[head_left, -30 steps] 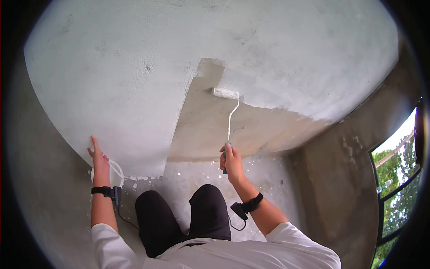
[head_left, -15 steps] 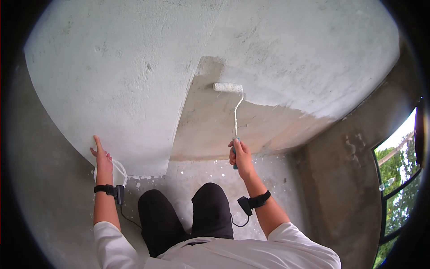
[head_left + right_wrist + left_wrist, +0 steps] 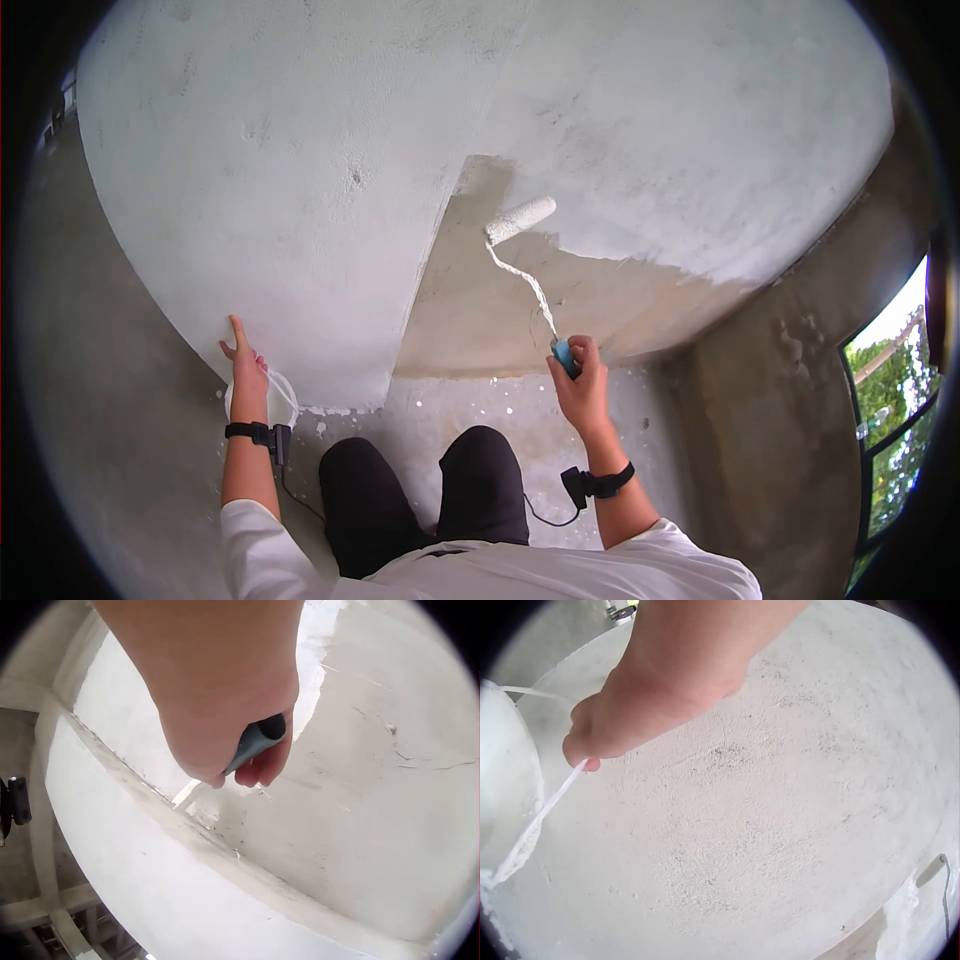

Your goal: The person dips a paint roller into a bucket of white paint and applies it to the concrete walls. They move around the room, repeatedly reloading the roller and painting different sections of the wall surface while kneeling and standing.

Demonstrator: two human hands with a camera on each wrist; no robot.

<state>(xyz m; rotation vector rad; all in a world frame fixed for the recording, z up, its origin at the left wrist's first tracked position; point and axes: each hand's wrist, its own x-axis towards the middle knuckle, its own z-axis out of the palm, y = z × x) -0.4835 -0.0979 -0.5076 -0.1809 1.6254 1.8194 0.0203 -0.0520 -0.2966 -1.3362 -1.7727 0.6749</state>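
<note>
My right hand [image 3: 582, 385] grips the blue handle [image 3: 565, 357] of a paint roller, whose bent frame is caked in white paint. The white roller sleeve [image 3: 521, 220] tilts up to the right over the bare grey-brown patch [image 3: 480, 290] of wall, by the edge of the white coat. In the right wrist view, fingers curl round the hollow end of the handle [image 3: 259, 741]. Low on the left, my left hand [image 3: 245, 365] holds the thin white bail [image 3: 544, 814] of a white bucket [image 3: 506, 780], index finger extended toward the painted wall [image 3: 300, 230].
My bent knees [image 3: 370, 490] are below the bare patch. White drips spot the concrete floor [image 3: 450, 405]. A brown side wall [image 3: 760, 380] and a window [image 3: 895, 400] stand at the right. Cables hang from both wrist cameras.
The roller has swung from nearly level to tilted, its frame now bending off the sleeve's left end. My right hand has turned over and shifted right and down. The left hand keeps the bucket.
</note>
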